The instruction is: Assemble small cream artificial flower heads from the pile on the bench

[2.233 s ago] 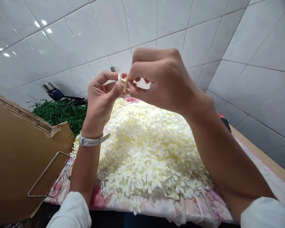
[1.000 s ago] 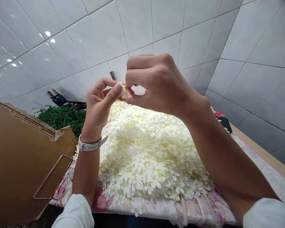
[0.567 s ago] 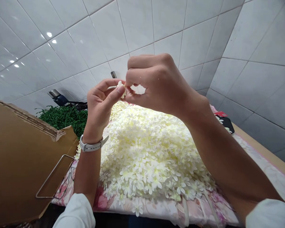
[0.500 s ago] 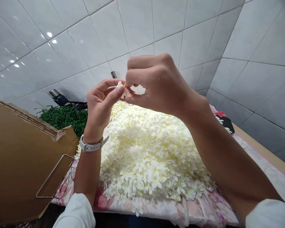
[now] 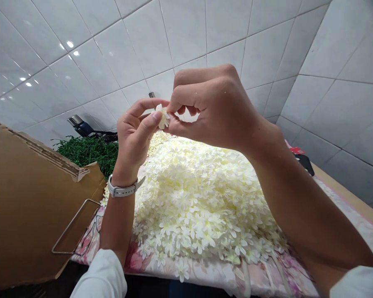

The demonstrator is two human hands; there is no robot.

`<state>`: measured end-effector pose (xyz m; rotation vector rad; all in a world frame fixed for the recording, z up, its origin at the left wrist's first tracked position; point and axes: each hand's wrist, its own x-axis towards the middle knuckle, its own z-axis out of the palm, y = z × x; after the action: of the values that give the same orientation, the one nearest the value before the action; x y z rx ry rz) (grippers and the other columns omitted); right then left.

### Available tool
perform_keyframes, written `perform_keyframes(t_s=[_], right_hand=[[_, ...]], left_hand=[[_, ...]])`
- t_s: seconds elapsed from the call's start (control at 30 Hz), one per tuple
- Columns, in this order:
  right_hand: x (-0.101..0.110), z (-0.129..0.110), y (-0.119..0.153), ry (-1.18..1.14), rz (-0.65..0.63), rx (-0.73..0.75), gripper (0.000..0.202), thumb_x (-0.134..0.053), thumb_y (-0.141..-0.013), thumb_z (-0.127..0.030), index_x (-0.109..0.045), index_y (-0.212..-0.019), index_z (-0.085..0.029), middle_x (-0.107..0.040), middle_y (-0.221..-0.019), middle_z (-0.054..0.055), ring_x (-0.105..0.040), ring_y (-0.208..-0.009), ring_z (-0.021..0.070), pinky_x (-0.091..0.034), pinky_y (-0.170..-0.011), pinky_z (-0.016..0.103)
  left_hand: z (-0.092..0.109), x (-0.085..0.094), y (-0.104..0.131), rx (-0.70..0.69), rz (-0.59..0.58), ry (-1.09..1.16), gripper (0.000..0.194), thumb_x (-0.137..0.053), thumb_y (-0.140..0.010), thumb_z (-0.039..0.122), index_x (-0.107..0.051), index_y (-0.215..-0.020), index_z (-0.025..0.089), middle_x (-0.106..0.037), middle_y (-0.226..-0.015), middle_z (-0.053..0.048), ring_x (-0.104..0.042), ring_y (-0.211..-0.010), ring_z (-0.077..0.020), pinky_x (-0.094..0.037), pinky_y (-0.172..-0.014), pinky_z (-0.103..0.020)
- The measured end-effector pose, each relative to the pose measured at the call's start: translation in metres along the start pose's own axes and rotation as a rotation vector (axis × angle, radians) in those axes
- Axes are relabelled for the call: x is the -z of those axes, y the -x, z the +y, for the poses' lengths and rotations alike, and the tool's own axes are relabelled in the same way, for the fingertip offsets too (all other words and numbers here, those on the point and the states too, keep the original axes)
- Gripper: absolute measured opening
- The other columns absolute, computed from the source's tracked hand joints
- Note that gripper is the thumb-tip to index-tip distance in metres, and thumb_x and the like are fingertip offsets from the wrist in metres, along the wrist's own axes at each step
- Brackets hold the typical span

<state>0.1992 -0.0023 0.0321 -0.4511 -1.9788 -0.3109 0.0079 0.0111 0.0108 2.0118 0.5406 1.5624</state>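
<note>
Between thumb and fingers, my left hand (image 5: 139,124) pinches a small white flower (image 5: 163,117) above the back of the flower pile. My right hand (image 5: 205,105) is pinched closed against the flower's right side; whatever lies between its fingertips is too small to make out. Below both hands a large heap of white and pale yellow artificial flowers (image 5: 205,198) covers much of the floral cloth (image 5: 214,275). A white band circles my left wrist.
At the left stands a cardboard box (image 5: 34,207) with a bent metal wire (image 5: 69,227) beside it. Green artificial stems (image 5: 90,155) lie behind, near a dark tool with a metal end (image 5: 77,122). A black phone-like object (image 5: 305,164) rests at the right. Tiled walls rise behind.
More of the white flower's petals show between my hands. The whole view has shifted slightly, so the scene sits a little further right.
</note>
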Motion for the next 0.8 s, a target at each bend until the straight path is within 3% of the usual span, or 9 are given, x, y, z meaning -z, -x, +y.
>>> perform_keyframes(t_s=[0.13, 0.43, 0.57, 0.67, 0.8], right_hand=[[0.001, 0.001, 0.001, 0.011, 0.011, 0.019, 0.02, -0.064, -0.083, -0.013, -0.06, -0.065, -0.02, -0.063, -0.071, 0.0, -0.05, -0.06, 0.0109, -0.038, -0.058, 0.031], [0.001, 0.015, 0.004, 0.204, 0.088, -0.055, 0.015, -0.066, -0.081, -0.017, -0.062, -0.066, -0.021, -0.064, -0.073, 0.001, -0.05, -0.06, 0.0135, -0.035, -0.056, 0.032], [-0.006, 0.024, 0.008, 0.278, -0.016, -0.136, 0.016, -0.065, -0.084, -0.018, -0.067, -0.068, -0.022, -0.066, -0.077, 0.004, -0.049, -0.058, 0.0146, -0.033, -0.055, 0.034], [-0.005, 0.022, 0.007, 0.197, -0.077, -0.137, 0.016, -0.067, -0.086, -0.025, -0.069, -0.07, -0.022, -0.067, -0.078, 0.003, -0.049, -0.057, 0.0143, -0.035, -0.056, 0.034], [0.0, 0.01, 0.004, 0.015, -0.034, -0.064, 0.013, -0.07, -0.088, -0.03, -0.071, -0.079, -0.022, -0.069, -0.08, 0.001, -0.054, -0.06, 0.0134, -0.04, -0.059, 0.032]], left_hand=[[0.002, -0.001, 0.004, -0.045, 0.007, -0.073, 0.027, -0.076, -0.087, 0.042, -0.073, -0.11, 0.029, -0.078, -0.089, -0.001, -0.074, -0.071, -0.0141, -0.058, -0.061, -0.025], [0.012, -0.005, 0.005, -0.088, 0.083, -0.186, 0.022, -0.074, -0.09, 0.037, -0.071, -0.11, 0.028, -0.078, -0.101, -0.001, -0.075, -0.073, -0.0139, -0.061, -0.067, -0.028], [0.009, 0.0, 0.003, -0.068, 0.103, -0.19, 0.022, -0.073, -0.091, 0.041, -0.069, -0.109, 0.031, -0.077, -0.113, -0.003, -0.077, -0.084, -0.0182, -0.062, -0.069, -0.03], [0.006, 0.003, 0.003, -0.068, 0.096, -0.187, 0.024, -0.075, -0.089, 0.041, -0.068, -0.11, 0.032, -0.075, -0.118, -0.003, -0.077, -0.087, -0.019, -0.063, -0.071, -0.031], [0.004, 0.001, 0.002, -0.111, 0.066, -0.193, 0.028, -0.076, -0.088, 0.041, -0.068, -0.112, 0.03, -0.072, -0.121, -0.004, -0.077, -0.09, -0.0199, -0.063, -0.071, -0.029]])
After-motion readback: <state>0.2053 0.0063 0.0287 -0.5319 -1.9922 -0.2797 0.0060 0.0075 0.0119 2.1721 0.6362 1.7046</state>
